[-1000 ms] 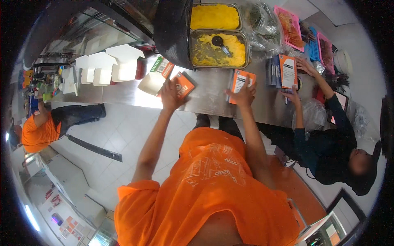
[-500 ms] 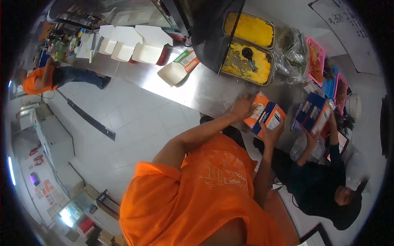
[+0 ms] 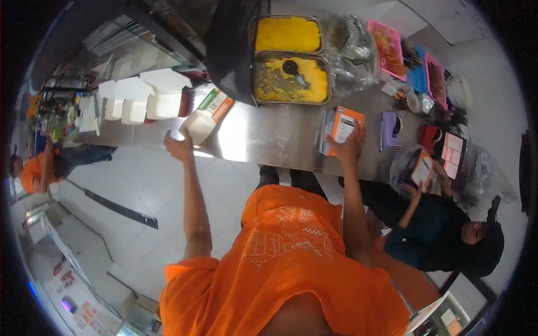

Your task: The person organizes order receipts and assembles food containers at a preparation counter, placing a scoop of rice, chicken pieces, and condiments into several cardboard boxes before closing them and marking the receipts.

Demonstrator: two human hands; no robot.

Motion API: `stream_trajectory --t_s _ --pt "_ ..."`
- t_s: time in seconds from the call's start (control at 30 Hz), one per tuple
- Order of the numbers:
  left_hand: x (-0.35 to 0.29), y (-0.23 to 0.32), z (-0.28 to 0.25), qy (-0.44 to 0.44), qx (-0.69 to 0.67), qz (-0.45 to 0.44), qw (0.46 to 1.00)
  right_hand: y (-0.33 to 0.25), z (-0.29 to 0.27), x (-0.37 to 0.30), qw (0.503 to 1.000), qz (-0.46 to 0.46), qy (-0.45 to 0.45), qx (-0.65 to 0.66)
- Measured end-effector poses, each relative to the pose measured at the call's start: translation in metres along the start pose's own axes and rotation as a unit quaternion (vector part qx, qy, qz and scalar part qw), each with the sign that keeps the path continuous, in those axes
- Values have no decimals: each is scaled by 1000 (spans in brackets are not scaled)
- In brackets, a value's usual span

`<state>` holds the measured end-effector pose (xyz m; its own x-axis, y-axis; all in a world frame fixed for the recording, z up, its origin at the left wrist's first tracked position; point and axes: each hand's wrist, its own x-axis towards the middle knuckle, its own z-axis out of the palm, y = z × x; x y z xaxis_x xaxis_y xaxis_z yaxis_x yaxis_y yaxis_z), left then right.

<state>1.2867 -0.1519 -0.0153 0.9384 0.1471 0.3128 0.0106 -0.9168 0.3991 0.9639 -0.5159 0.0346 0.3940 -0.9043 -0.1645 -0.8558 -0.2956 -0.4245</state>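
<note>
My right hand [image 3: 348, 147] grips an orange and white carton box [image 3: 343, 124] with a dark blue side, over the front edge of the steel counter. Off to the left, my left hand [image 3: 180, 147] has its fingers apart at the near corner of an open paper food box [image 3: 200, 126], which is white inside with a green and orange flap. Whether those fingers touch the paper is hard to make out. That food box sits tilted on the counter.
Several open white food boxes [image 3: 162, 105] line the counter's left. A metal tray [image 3: 329, 92] of yellow food holds a black scoop [image 3: 290, 68]. Pink baskets [image 3: 386, 50] stand beyond. At right, a co-worker [image 3: 443, 235] holds a similar box [image 3: 419, 168]; another person [image 3: 36, 173] stands far left.
My left hand has let go of the orange carton box and moved left to the open food box. My right hand keeps its hold. The co-worker's box is lower, and the view has shifted.
</note>
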Motion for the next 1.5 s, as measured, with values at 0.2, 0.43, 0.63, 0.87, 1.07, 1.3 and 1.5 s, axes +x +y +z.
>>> stream_trajectory --t_s 0.2,0.43,0.63,0.87,1.07,1.3,1.5 --pt "7 -7 9 -16 -108 29 994 -3 -5 -13 987 -96 38 121" --pt "-70 94 -25 -207 -370 103 900 84 19 -18 891 110 28 439" --pt "-159 172 -20 -474 -358 162 788 90 10 -4 880 122 -38 458" --pt "-194 210 -18 -531 -371 171 743 112 16 0 860 150 -78 481" --pt "-207 221 -11 -680 -280 2 677 115 24 4 856 152 -107 483" --pt "-228 267 10 -746 -265 -85 605 103 2 12 869 146 -155 446" --pt "-234 278 -2 -775 -266 -112 563 137 -12 4 819 171 48 546"
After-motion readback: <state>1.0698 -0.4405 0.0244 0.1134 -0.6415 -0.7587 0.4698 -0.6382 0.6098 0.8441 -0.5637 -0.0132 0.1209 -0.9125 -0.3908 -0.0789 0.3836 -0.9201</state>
